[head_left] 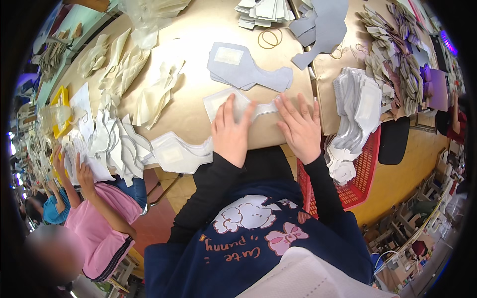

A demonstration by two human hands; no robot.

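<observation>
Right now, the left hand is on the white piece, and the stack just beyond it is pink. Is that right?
Not quite: the head view shows the stack is grey, not pink. The left hand is on the white piece.

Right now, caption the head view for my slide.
Left hand and right hand on a flat white cutout, beside stacked grey cutouts on a tan table.

We count one blue-grey stack (pixel 248 74) with a cream patch; nearer us than it, two hands, our left hand (pixel 231 131) and right hand (pixel 301 131), and one white piece (pixel 214 105); beyond it, two tan loops (pixel 270 47); rightward, one red basket (pixel 366 185).
</observation>
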